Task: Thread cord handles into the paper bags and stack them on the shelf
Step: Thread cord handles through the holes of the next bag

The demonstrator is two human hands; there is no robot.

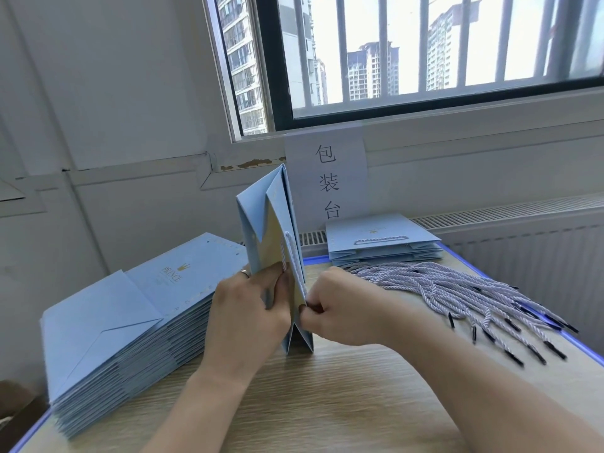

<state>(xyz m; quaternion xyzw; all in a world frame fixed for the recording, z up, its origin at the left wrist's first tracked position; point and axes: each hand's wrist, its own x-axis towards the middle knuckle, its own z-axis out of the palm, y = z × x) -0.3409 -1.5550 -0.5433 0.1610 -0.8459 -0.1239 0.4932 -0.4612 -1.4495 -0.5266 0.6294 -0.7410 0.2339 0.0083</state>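
I see the bag point(261, 217) standing on edge on the table point(327, 403). Left hand point(248, 308) grips its side panel. Right hand point(343, 308) pinches the cord point(291, 253) at the bag's edge.

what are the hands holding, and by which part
The left hand grips the near edge of the upright paper bag; the right hand pinches the cord lower on that edge.

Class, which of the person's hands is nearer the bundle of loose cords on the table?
Right. The right hand sits just beside the loose cords, which fan out to its right; the left hand is across the upright bag, farther away.
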